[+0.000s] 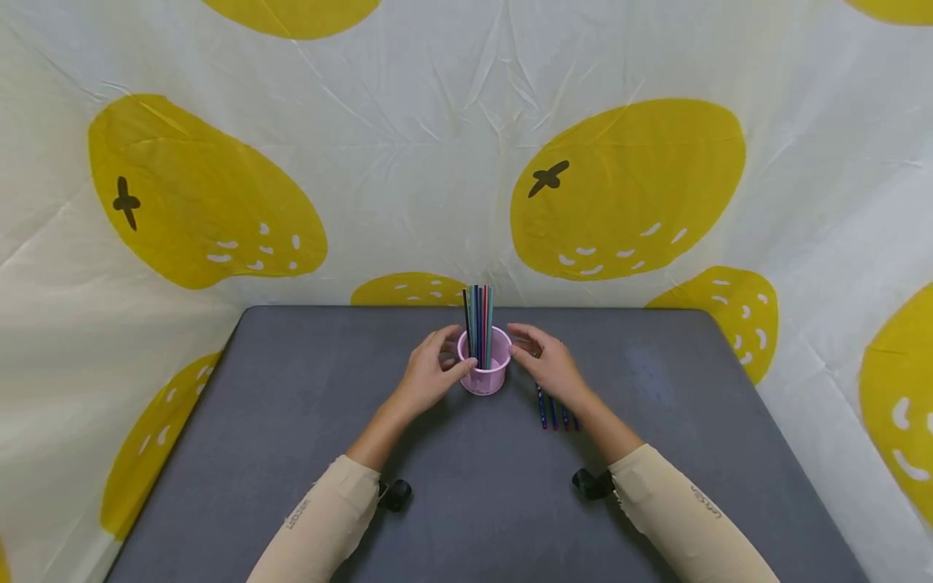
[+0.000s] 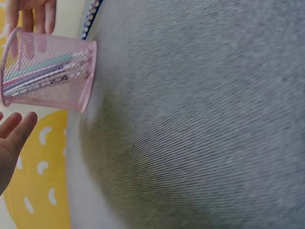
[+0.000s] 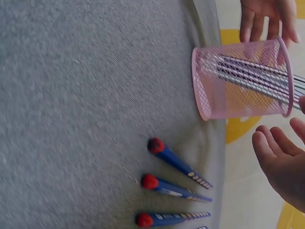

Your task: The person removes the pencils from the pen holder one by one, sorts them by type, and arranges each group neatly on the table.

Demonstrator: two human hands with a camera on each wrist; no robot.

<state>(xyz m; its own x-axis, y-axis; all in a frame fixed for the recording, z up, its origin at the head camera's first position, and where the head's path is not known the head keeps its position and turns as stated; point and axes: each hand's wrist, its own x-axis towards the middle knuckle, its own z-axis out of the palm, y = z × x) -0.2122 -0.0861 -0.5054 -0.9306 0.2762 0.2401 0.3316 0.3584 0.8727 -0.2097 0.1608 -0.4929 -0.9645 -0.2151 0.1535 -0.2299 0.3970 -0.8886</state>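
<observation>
Pink mesh cup (image 1: 484, 384) stands upright on the worktop (image 1: 474, 502), near its far edge, with a bunch of thin pencils (image 1: 479, 320) in it, tops well above the rim. Left hand (image 1: 426, 377) and right hand (image 1: 557, 371) flank it, fingers relaxed and spread; grip looks released on both. Blue pencils (image 3: 174, 164) with red ends lie on the worktop in a row, near the cup on the right-hand side. Risk, my read: cup looks light and the tall bunch makes it top-heavy, so a one-sided knock from either hand could tip it and spill the pencils. Right forearm passes over the row; dropping low could roll it. View check: head suggests the left thumb meets the rim, but left wrist shows a gap between fingers and cup wall; thumb contact I can't tell. Right wrist shows the red ends clearly; left wrist catches only a blue strip.
</observation>
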